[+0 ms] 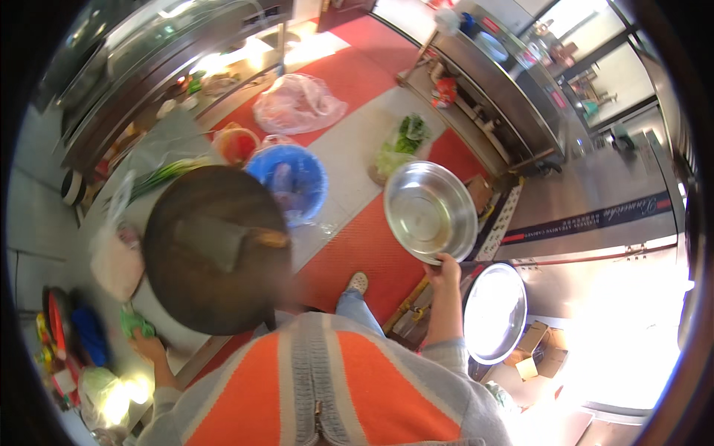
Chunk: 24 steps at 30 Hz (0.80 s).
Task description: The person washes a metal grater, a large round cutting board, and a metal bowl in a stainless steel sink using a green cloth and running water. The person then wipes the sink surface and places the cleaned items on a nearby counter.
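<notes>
My right hand (444, 272) grips the rim of a wide stainless-steel basin (425, 209), held tilted above the floor. A little liquid or shine shows at the basin's bottom. At the lower left, my left hand (148, 348) has its fingers on a crumpled green cloth or bag (135, 322) on the steel worktop (184, 348). Nearer the middle is a thick, dark, round chopping board (217, 301), with a cleaver (215, 242) lying flat on it. Beside the board sits a plastic bag (116, 265) with pale contents.
Green onions (167, 175) lie behind the board. On the floor stand a blue basket (295, 184), a red bucket (237, 145), a pink plastic bag (298, 103) and bagged leafy greens (404, 146). Another steel basin (495, 313) sits at right, below a steaming cabinet (585, 214).
</notes>
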{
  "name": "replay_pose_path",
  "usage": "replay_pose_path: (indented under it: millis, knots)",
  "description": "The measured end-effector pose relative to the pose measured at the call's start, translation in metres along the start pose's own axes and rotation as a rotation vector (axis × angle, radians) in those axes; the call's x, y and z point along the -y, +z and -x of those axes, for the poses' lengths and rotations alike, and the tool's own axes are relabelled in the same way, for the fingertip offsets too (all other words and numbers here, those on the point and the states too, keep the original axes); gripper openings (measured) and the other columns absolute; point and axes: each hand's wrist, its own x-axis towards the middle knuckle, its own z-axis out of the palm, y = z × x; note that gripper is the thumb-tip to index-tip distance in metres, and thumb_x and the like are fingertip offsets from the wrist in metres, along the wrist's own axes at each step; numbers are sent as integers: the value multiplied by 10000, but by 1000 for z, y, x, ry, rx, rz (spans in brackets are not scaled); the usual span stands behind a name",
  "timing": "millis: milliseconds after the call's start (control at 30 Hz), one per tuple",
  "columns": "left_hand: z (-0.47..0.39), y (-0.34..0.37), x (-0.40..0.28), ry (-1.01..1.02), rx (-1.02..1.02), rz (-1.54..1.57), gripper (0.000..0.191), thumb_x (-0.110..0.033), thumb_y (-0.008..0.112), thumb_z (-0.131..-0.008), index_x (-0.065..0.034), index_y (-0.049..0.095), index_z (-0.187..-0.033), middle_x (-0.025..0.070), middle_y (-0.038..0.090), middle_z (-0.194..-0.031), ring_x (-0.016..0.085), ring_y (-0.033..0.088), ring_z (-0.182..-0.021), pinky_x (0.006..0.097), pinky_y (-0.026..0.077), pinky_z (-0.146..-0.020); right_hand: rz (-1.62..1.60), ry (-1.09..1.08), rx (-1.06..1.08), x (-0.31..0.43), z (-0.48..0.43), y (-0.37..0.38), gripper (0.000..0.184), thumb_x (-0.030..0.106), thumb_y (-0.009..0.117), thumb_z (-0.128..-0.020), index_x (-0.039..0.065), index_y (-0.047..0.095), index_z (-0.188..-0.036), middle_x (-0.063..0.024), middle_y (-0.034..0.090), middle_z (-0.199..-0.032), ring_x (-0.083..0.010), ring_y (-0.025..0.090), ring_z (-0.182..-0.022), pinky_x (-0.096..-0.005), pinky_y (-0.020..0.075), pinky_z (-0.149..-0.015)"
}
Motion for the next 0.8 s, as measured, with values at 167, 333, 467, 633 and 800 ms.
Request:
replay_pose_path:
  millis: [167,333,467,633,800]
  knots:
    - [109,16,-32,-91,87,-174,359,-86,512,-764,-103,510,-1122,215,503,-1104,395,498,-978,445,415,-826,149,18,32,49,-75,-17,220,19,444,-774,-69,464,-975,-192,570,-935,-323,613,-767,-412,565,-598]
    - [192,34,-141,36,625,-155,356,-108,536,-750,-87,524,-1106,215,525,-1066,381,517,-953,430,424,-810,43,45,-25,95,-151,-33,217,14,438,-779,-77,458,-974,-184,578,-878,-316,618,-695,-382,569,-554]
    - [224,50,-231,162,981,-115,358,-125,556,-739,-74,534,-1092,214,543,-1035,370,532,-933,418,431,-798,-103,69,-140,132,-200,-30,237,13,430,-793,-66,437,-1016,-195,569,-909,-323,616,-727,-393,570,-579]
    - [217,85,-363,338,1189,-138,363,-146,580,-725,-58,548,-1075,214,566,-997,357,551,-908,402,440,-782,-343,145,-237,191,-278,-36,344,8,428,-786,-26,413,-1128,-216,534,-1003,-372,584,-827,-428,557,-592]
    - [164,135,-537,554,1161,-129,373,-167,605,-710,-41,561,-1059,213,588,-959,343,570,-883,387,449,-767,-325,29,-287,284,-334,-14,277,21,435,-786,-54,426,-1052,-209,550,-947,-348,605,-761,-395,569,-588]
